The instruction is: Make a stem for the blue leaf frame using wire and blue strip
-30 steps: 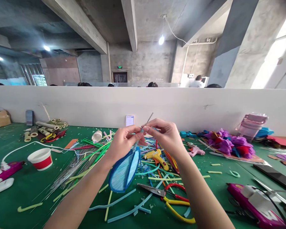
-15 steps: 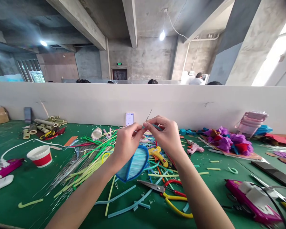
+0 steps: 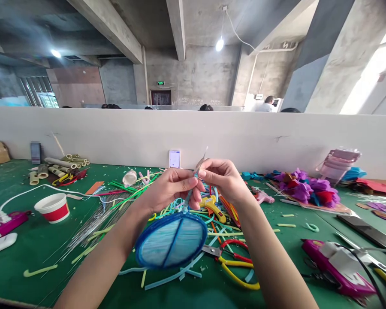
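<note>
A fan-like oval piece (image 3: 157, 251) with a dark blue rim, a middle rib and a pale blue striped face hangs below my hands, its stem pointing up. Around the stem (image 3: 187, 200), wrapped in light blue, my left hand (image 3: 176, 184) is closed. My right hand (image 3: 220, 176) pinches the stem's upper part, where a thin bare wire tip (image 3: 206, 152) sticks out above the fingers. The fingertips of both hands nearly meet, so what lies between them is partly hidden. Below my right forearm rest scissors (image 3: 236, 267) with red and yellow handles.
Fuzzy craft strips and thin wires (image 3: 86, 227) spread across the green table (image 3: 93, 281). A yellow glue gun (image 3: 214, 208), a pink glue gun (image 3: 262, 196) and purple flowers (image 3: 309, 186) lie beyond. Left stands a paper cup (image 3: 53, 208); right, a power strip (image 3: 337, 268). A white partition (image 3: 131, 137) runs behind.
The oval piece has swung down and left, turning its face more toward me. My left hand has rolled, and its fingers now show around the stem. My right hand still pinches near the tip.
</note>
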A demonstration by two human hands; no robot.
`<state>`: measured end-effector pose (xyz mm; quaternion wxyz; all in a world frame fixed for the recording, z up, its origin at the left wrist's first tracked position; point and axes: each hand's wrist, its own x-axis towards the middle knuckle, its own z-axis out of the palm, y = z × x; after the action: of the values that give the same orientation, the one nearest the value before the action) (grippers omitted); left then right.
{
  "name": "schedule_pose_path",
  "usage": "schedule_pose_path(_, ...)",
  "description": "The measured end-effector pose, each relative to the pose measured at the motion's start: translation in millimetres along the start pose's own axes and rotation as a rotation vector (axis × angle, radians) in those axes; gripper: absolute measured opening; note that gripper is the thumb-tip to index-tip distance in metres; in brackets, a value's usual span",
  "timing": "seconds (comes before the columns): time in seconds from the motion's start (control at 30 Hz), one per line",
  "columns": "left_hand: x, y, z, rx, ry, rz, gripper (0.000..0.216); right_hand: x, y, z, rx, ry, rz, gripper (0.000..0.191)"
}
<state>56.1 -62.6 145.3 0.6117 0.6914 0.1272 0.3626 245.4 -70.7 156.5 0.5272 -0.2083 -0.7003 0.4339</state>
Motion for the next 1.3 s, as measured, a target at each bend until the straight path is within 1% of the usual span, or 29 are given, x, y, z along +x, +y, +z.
schedule_pose_path(0.03, 0.2, -0.3, -0.2, 0.018, 0.013, -0.008, 0.027, 0.2, 0.0, 0.2, -0.015, 0.021, -0.003, 0.02)
schedule_pose_path(0.1, 0.7, -0.4, 2.3, 0.113, 0.092, 0.018, 0.026, 0.7, -1.6, 1.1, -0.066, 0.079, -0.019, 0.021)
schedule_pose_path(0.2, 0.9, -1.0, 10.9, 0.32, 0.276, 0.094, 0.028, 0.9, -6.2, 4.0, -0.199, 0.16, -0.055, 0.022)
schedule_pose_path(0.27, 0.6, -2.3, 15.7, 0.449, 0.412, 0.172, 0.023, 0.4, -9.2, 6.5, -0.312, 0.217, -0.09, 0.024)
schedule_pose_path(0.33, -0.2, -3.7, 17.7, 0.53, 0.493, 0.246, 0.021, -0.5, -11.7, 8.4, -0.388, 0.258, -0.126, 0.024)
schedule_pose_path(0.4, -1.3, -3.8, 17.3, 0.554, 0.503, 0.277, 0.022, -1.6, -13.7, 8.6, -0.409, 0.241, -0.131, 0.024)
schedule_pose_path(0.47, -2.6, -1.8, 16.2, 0.556, 0.48, 0.282, 0.023, -2.4, -15.5, 7.1, -0.398, 0.197, -0.105, 0.024)
schedule_pose_path(0.53, -3.9, 2.0, 15.3, 0.571, 0.432, 0.272, 0.026, -3.0, -17.1, 5.0, -0.378, 0.177, -0.079, 0.023)
schedule_pose_path(0.63, -5.3, 7.5, 13.1, 0.558, 0.312, 0.226, 0.033, -3.9, -19.9, 4.0, -0.331, 0.157, -0.067, 0.021)
schedule_pose_path(0.7, -5.5, 8.4, 9.7, 0.463, 0.22, 0.174, 0.031, -4.8, -21.7, 4.9, -0.269, 0.127, -0.039, 0.02)
schedule_pose_path(0.8, -4.2, 5.6, 3.1, 0.219, 0.064, 0.07, 0.025, -6.0, -23.1, 6.2, -0.165, 0.054, 0.037, 0.021)
schedule_pose_path(0.87, -2.6, 2.9, 0.8, 0.126, 0.002, 0.003, 0.027, -5.7, -22.1, 5.6, -0.141, 0.023, 0.065, 0.021)
schedule_pose_path(0.9, -1.7, 1.7, 0.9, 0.128, 0.004, -0.016, 0.027, -5.2, -21.0, 4.9, -0.152, 0.029, 0.065, 0.021)
schedule_pose_path(0.93, -0.8, 0.6, 2.1, 0.157, 0.038, -0.018, 0.027, -4.4, -19.5, 4.2, -0.176, 0.054, 0.058, 0.02)
schedule_pose_path(0.97, -0.2, -0.5, 4.1, 0.209, 0.099, -0.002, 0.026, -3.4, -17.8, 3.4, -0.207, 0.092, 0.047, 0.02)
schedule_pose_path(1.03, 0.6, -2.3, 9.9, 0.348, 0.268, 0.073, 0.027, -1.6, -14.4, 2.5, -0.273, 0.17, 0.022, 0.021)
schedule_pose_path(1.1, 0.7, -3.5, 15.8, 0.474, 0.428, 0.155, 0.025, -0.5, -12.0, 2.8, -0.336, 0.216, -0.004, 0.023)
schedule_pose_path(1.13, 0.6, -3.6, 18.0, 0.515, 0.477, 0.185, 0.022, -0.5, -11.6, 3.3, -0.361, 0.221, -0.017, 0.023)
schedule_pose_path(1.2, 0.3, -2.6, 20.2, 0.534, 0.506, 0.219, 0.017, -1.1, -12.2, 4.7, -0.4, 0.222, -0.035, 0.024)
schedule_pose_path(1.3, 0.2, 0.7, 18.5, 0.436, 0.463, 0.216, 0.017, -2.4, -15.1, 5.8, -0.422, 0.184, -0.036, 0.024)
